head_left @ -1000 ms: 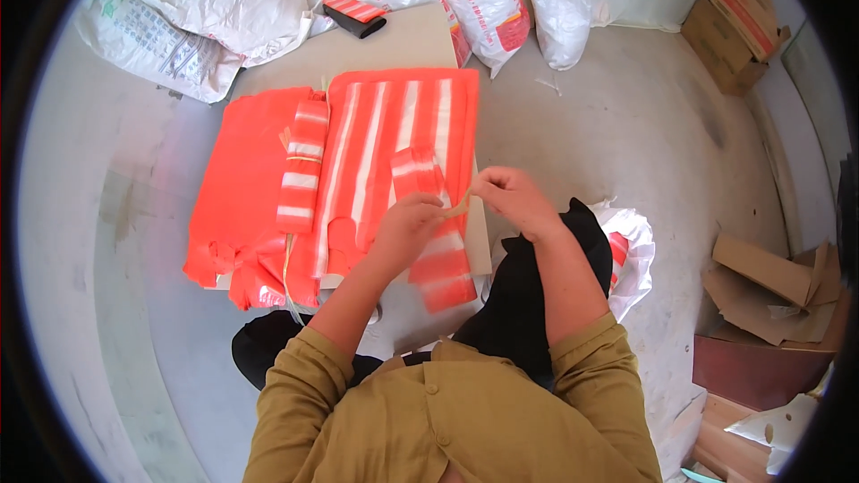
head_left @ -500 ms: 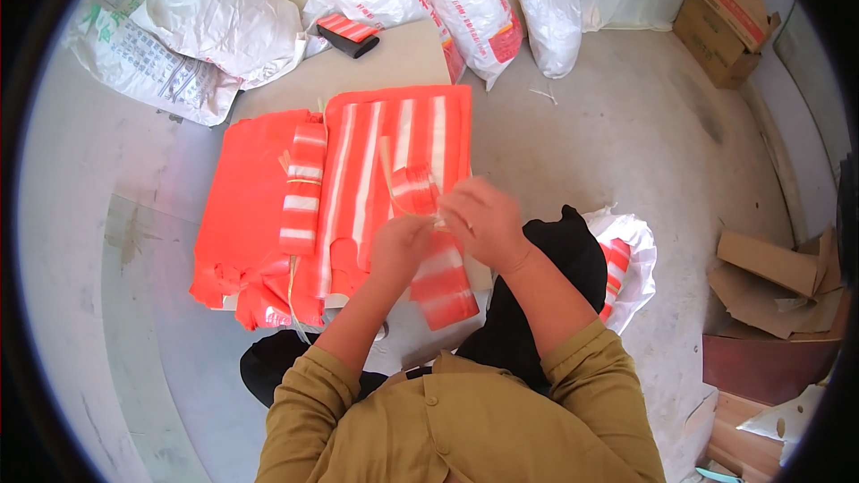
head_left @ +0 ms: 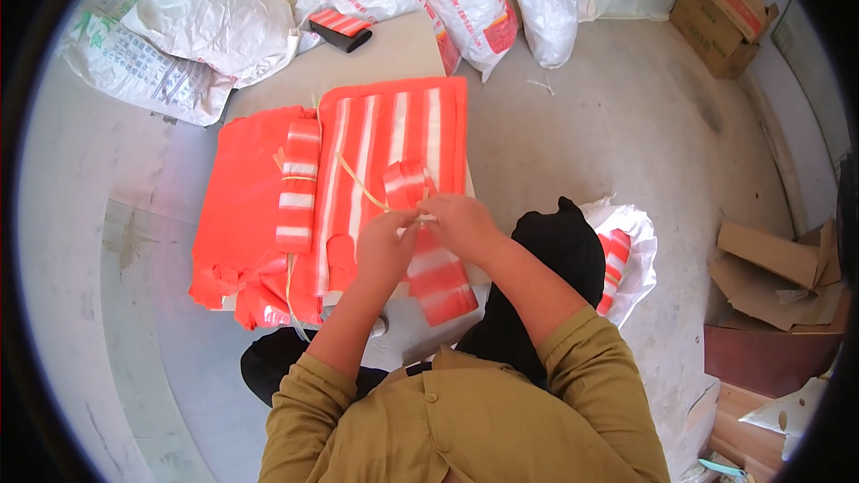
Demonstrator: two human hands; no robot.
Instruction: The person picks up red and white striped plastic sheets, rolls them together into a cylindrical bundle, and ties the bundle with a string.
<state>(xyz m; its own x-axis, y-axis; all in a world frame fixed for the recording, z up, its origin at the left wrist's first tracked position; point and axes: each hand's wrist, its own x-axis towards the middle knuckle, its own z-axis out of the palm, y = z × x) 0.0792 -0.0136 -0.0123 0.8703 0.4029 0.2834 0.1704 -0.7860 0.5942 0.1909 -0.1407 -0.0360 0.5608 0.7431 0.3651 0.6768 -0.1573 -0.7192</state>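
Between my hands is a folded bundle of red-and-white striped plastic bags (head_left: pixel 440 282), its far end lying on a striped stack (head_left: pixel 386 130) and its near end hanging toward my lap. A pale yellow tie strip (head_left: pixel 358 181) runs around its middle. My left hand (head_left: pixel 386 240) is closed, fingertips pinching the strip at the bundle's left side. Touching it from the right, my right hand (head_left: pixel 461 225) is closed on the strip too. The crossing of the strip is mostly hidden by my fingers. Left of the stack lies another tied striped bundle (head_left: pixel 298 201).
A pile of plain red bags (head_left: pixel 246 188) shares the low table (head_left: pixel 394 36) with the stack. At its far end lies a small black-and-striped bundle (head_left: pixel 342 29). White sacks (head_left: pixel 215 13) stand beyond. An open white sack (head_left: pixel 637 255) sits right of my knee, cardboard boxes (head_left: pixel 774 282) farther right.
My right hand has come down and left to meet my left hand at the strip. The strip's loose end has swung left. The view has shifted slightly.
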